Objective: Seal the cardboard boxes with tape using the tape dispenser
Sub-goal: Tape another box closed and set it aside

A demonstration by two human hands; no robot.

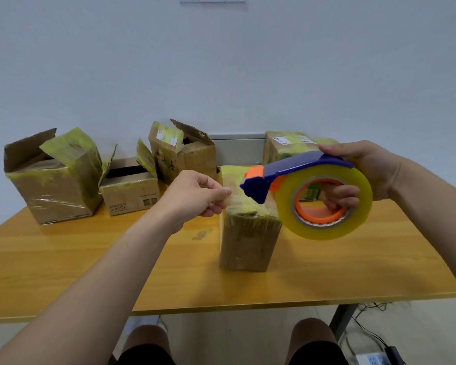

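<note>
With the right hand (366, 169) gripping the dispenser (300, 180) at the box's (248, 241) two o'clock, the left hand (195, 193), pinching the tape end (233, 197), should draw it taut first.

I see a wooden table (90, 272) with a yellow-orange top, and five cardboard boxes stand on it. A taped box (248, 241) stands upright near the middle. From it, a big open box (55, 185) sits at ten o'clock near the left edge, with a small open box (131, 191) just beside it. A tall open box (184, 156) is at eleven o'clock and a sealed box (287, 146) at one o'clock. A dark smudge (202, 234) marks the top at nine o'clock.
</note>
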